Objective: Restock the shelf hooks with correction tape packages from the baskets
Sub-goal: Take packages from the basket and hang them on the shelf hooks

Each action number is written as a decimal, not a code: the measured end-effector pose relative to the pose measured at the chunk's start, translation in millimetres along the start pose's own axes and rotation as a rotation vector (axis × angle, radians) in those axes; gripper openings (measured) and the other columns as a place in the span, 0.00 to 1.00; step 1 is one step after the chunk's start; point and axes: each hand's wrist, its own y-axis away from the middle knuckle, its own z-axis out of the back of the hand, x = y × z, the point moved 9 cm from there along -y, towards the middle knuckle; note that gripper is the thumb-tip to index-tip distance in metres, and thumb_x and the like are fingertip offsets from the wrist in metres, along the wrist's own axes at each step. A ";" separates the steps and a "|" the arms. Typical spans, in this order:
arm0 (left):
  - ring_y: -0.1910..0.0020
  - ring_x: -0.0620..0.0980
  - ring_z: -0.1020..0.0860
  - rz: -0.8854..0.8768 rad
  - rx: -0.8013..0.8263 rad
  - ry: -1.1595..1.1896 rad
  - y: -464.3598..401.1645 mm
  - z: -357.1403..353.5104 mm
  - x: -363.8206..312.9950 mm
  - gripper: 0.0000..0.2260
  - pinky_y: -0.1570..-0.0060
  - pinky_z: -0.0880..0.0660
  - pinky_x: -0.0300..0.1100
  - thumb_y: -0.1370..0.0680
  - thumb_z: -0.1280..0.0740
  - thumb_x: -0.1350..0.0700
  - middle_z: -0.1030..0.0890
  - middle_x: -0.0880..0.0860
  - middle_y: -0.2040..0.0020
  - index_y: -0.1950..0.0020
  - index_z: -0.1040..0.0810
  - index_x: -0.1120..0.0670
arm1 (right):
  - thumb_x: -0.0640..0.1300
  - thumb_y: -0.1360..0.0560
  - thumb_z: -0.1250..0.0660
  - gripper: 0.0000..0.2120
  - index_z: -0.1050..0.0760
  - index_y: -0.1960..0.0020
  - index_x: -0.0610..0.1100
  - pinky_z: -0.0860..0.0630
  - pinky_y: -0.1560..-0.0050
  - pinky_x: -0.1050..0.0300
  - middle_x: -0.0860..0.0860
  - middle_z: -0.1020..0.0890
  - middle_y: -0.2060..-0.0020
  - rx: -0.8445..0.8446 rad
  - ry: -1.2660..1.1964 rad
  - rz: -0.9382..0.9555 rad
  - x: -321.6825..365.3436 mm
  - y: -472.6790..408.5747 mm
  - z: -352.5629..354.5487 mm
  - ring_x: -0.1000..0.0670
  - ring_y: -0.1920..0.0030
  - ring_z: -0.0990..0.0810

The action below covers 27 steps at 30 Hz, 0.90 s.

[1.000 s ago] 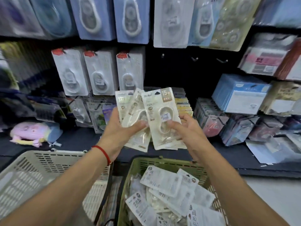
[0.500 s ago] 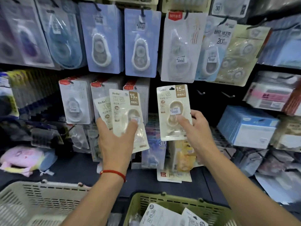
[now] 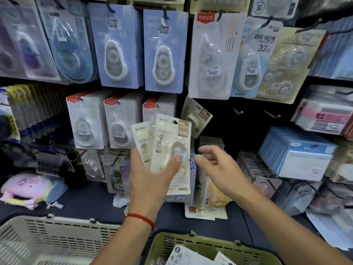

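We face a dark display wall (image 3: 225, 119) hung with rows of blister-packed correction tape, and below it, nearest us, two baskets: a pale grey basket (image 3: 57, 232) at the near left and a green basket (image 3: 200, 243) at the near right, the green one showing at least two more packages (image 3: 181, 254) inside.

We judge the step in hand to be hanging: one cream package (image 3: 196, 116) sits tilted on a hook just right of the three stacks of white red-tabbed packs, and its slant suggests it is not settled. Two bare hooks (image 3: 237, 111) stand out of the dark panel farther right, well apart from it.

Our left hand (image 3: 150, 180), red cord (image 3: 141, 218) at the wrist, grasps the remaining stock, fingers behind and thumb pressed on the front. We count two cream packages in that fan for certain, the front package (image 3: 172, 146) with its brown corner label and one behind it (image 3: 143, 136) to the left; more may hide underneath. Our right hand (image 3: 217, 165) is released, fingers loosely spread, holding nothing, just right of the fan and blurred.

The next move, as we read it, calls for the right hand to pinch the front package near its top, free it from the left thumb, and line its hang hole up with a hook tip
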 end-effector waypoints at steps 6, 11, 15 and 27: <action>0.44 0.45 0.14 0.136 0.073 0.119 2.1 -20.7 16.8 0.29 0.43 0.17 0.53 0.32 0.17 0.51 0.13 0.44 0.44 0.34 0.25 0.46 | 0.58 0.21 0.28 0.11 0.18 0.46 0.51 0.17 0.54 0.57 0.53 0.12 0.54 0.141 -0.150 0.047 12.3 3.9 -15.6 0.52 0.53 0.14; 0.44 0.39 0.16 0.183 0.026 0.119 1.3 -16.6 25.8 0.12 0.43 0.21 0.48 0.19 0.27 0.51 0.14 0.39 0.43 0.38 0.22 0.39 | 0.47 0.19 0.29 0.07 0.23 0.42 0.48 0.15 0.49 0.44 0.51 0.11 0.52 -0.045 -0.325 0.011 8.4 -1.2 12.7 0.45 0.50 0.12; 0.49 0.39 0.15 0.177 -0.056 0.114 -0.7 -5.4 26.8 0.12 0.59 0.19 0.37 0.18 0.30 0.56 0.14 0.39 0.46 0.38 0.21 0.42 | 0.50 0.18 0.30 0.10 0.26 0.39 0.51 0.18 0.42 0.36 0.50 0.12 0.49 -0.119 -0.351 0.043 10.5 -5.9 28.1 0.49 0.48 0.12; 0.52 0.35 0.16 -0.035 -0.187 0.004 3.8 13.3 0.0 0.13 0.67 0.22 0.29 0.19 0.33 0.63 0.16 0.38 0.47 0.38 0.24 0.48 | 0.56 0.19 0.30 0.12 0.24 0.39 0.53 0.16 0.48 0.45 0.52 0.12 0.50 -0.243 -0.419 0.084 15.5 -9.0 32.1 0.50 0.49 0.12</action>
